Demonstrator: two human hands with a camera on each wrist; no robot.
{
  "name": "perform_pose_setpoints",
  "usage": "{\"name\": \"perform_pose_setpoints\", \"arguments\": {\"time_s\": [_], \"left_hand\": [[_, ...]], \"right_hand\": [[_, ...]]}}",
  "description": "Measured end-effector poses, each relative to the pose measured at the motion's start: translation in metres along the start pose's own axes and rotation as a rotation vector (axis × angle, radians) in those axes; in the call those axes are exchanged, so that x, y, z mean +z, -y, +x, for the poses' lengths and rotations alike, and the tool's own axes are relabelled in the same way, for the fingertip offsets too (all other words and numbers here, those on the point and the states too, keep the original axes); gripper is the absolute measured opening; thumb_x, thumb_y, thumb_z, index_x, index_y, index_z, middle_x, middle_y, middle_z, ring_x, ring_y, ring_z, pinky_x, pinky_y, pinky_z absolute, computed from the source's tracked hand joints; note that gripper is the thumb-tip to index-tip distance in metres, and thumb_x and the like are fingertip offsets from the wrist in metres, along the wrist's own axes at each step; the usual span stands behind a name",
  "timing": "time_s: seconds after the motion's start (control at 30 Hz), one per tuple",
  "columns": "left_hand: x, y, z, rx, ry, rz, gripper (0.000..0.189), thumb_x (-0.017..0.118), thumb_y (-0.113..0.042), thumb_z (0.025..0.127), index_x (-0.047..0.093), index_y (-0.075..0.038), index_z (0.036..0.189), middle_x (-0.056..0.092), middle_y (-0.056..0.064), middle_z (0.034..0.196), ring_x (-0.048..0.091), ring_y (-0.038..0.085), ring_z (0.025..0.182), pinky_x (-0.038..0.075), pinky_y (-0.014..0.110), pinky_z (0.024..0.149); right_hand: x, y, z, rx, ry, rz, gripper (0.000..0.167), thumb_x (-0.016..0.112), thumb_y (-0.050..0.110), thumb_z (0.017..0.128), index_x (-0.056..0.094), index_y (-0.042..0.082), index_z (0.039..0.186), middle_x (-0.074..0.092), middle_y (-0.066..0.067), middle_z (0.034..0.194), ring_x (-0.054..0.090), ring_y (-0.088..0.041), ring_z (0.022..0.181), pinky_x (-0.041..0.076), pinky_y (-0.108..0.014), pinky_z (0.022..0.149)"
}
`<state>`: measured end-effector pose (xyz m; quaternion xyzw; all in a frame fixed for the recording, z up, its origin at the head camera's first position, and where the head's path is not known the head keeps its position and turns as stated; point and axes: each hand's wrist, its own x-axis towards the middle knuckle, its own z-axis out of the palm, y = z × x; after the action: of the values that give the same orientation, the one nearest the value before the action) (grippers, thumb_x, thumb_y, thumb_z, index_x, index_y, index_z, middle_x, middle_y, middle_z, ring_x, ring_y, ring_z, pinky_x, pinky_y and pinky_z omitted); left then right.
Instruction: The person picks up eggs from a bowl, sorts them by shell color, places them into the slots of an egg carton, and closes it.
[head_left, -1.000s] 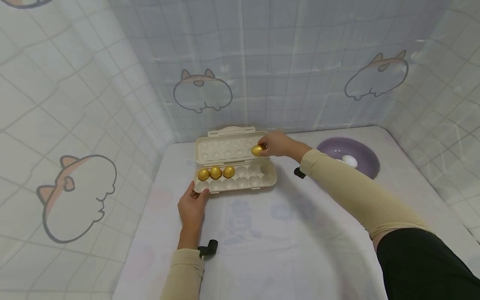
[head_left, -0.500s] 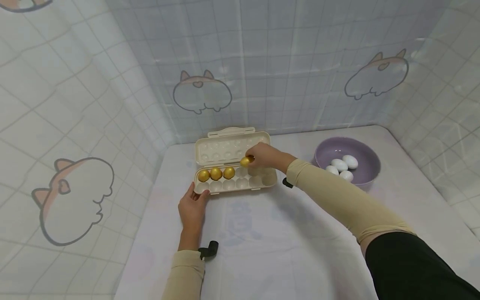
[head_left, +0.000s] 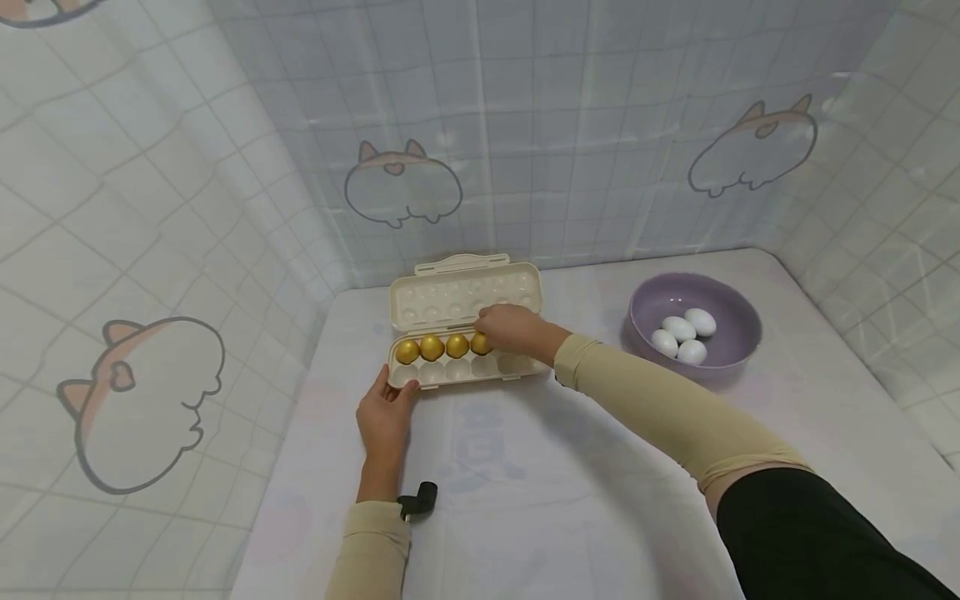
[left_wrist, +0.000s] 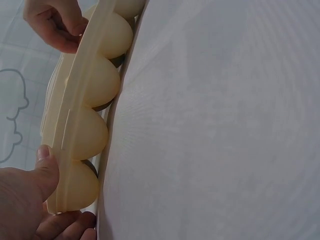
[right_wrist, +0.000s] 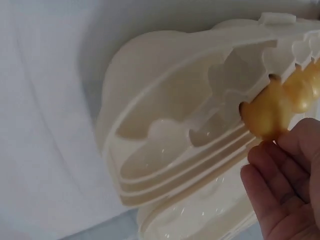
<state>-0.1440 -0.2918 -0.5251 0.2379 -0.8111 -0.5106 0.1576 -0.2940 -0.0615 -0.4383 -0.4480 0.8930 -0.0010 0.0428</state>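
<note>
A cream plastic egg carton (head_left: 525,367) lies open on the table, its dimpled lid (head_left: 465,296) folded back toward the wall. Several golden eggs (head_left: 432,347) fill the left part of its back row; the front-row cups hold nothing. My left hand (head_left: 384,421) grips the carton's near left corner, thumb (left_wrist: 46,167) on the rim and fingers beneath. My right hand (head_left: 517,329) pinches the rightmost golden egg (right_wrist: 270,112), which sits down in its cup. Part of that egg and the cups to its right are hidden behind the hand in the head view.
A purple bowl (head_left: 738,312) with several white eggs (head_left: 678,329) stands at the right on the white cloth-covered table (head_left: 525,500). Tile-patterned curtains (head_left: 525,125) with cartoon animals surround the table at the back and sides.
My right hand has moved left and down with the golden egg, from over the lid into a back-row cup. The bowl's white eggs have come into full view. My left hand stays put.
</note>
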Motion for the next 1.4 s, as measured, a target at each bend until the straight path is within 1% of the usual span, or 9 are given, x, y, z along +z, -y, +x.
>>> {"name": "perform_pose_setpoints", "arguments": {"time_s": [0.13,0.27,0.43,0.63,0.83,0.9,1.07,1.23,1.4], "left_hand": [[0.001,0.001,0.000,0.007,-0.002,0.004,0.077,0.083,-0.020,0.094,0.046,-0.007,0.159,0.057,0.018,0.154,0.064,0.029,0.137,0.057,0.035,0.106],[0.001,0.003,0.000,0.032,-0.006,0.006,0.077,0.083,-0.020,0.093,0.046,-0.005,0.159,0.058,0.019,0.153,0.065,0.029,0.135,0.058,0.034,0.104],[0.001,0.005,0.001,0.064,-0.015,0.011,0.076,0.083,-0.021,0.093,0.046,-0.004,0.158,0.059,0.020,0.151,0.067,0.030,0.133,0.058,0.033,0.102],[0.001,0.003,0.000,0.060,-0.016,0.024,0.077,0.083,-0.024,0.094,0.046,-0.005,0.158,0.059,0.019,0.151,0.066,0.029,0.134,0.058,0.031,0.103],[0.000,0.005,0.000,0.062,-0.012,0.016,0.076,0.083,-0.024,0.094,0.046,-0.005,0.158,0.059,0.020,0.151,0.066,0.029,0.134,0.057,0.030,0.102],[-0.001,0.005,0.001,0.065,-0.010,0.013,0.076,0.082,-0.023,0.094,0.046,-0.005,0.158,0.059,0.020,0.151,0.066,0.030,0.134,0.057,0.031,0.102],[-0.005,0.007,0.004,0.043,-0.009,0.013,0.076,0.082,-0.025,0.095,0.045,-0.007,0.159,0.057,0.017,0.154,0.064,0.028,0.136,0.057,0.035,0.105],[-0.008,0.003,0.004,0.029,-0.005,0.011,0.076,0.080,-0.025,0.096,0.043,-0.007,0.160,0.054,0.017,0.156,0.062,0.028,0.139,0.057,0.037,0.107],[-0.008,0.003,0.004,0.031,-0.008,0.013,0.077,0.081,-0.025,0.096,0.043,-0.007,0.160,0.053,0.016,0.157,0.061,0.028,0.140,0.057,0.036,0.107]], "right_hand": [[0.005,0.003,0.003,-0.019,-0.004,-0.072,0.025,0.055,0.002,0.104,0.075,0.011,0.115,0.072,-0.006,0.112,0.070,-0.020,0.099,0.065,-0.033,0.085],[0.010,0.004,0.005,0.007,0.001,-0.038,0.025,0.055,0.003,0.105,0.075,0.011,0.119,0.072,-0.006,0.113,0.070,-0.020,0.101,0.065,-0.033,0.087],[0.012,0.004,0.004,0.045,-0.003,0.036,0.026,0.055,0.009,0.107,0.076,0.012,0.121,0.073,-0.006,0.115,0.070,-0.019,0.102,0.063,-0.034,0.090],[0.012,-0.005,-0.013,0.068,-0.054,0.205,0.023,0.056,0.010,0.106,0.076,0.012,0.119,0.074,-0.006,0.116,0.067,-0.021,0.102,0.059,-0.038,0.090],[0.005,-0.037,-0.042,0.138,-0.124,0.263,0.038,0.061,0.018,0.106,0.067,0.009,0.142,0.069,-0.011,0.143,0.066,-0.028,0.133,0.057,-0.045,0.112],[0.001,-0.052,-0.055,0.175,-0.148,0.262,0.042,0.063,0.021,0.106,0.063,0.007,0.146,0.067,-0.013,0.146,0.064,-0.031,0.136,0.054,-0.048,0.115],[-0.008,-0.093,-0.090,0.272,-0.189,0.270,0.045,0.064,0.025,0.106,0.062,0.005,0.146,0.069,-0.016,0.143,0.069,-0.035,0.128,0.056,-0.052,0.111],[-0.014,-0.130,-0.131,0.411,-0.170,0.252,0.045,0.060,0.025,0.108,0.060,0.005,0.148,0.072,-0.019,0.136,0.074,-0.035,0.114,0.061,-0.053,0.101],[-0.016,-0.162,-0.172,0.546,-0.135,0.252,0.043,0.054,0.020,0.110,0.058,0.001,0.148,0.068,-0.024,0.139,0.068,-0.042,0.125,0.057,-0.058,0.106]]}}
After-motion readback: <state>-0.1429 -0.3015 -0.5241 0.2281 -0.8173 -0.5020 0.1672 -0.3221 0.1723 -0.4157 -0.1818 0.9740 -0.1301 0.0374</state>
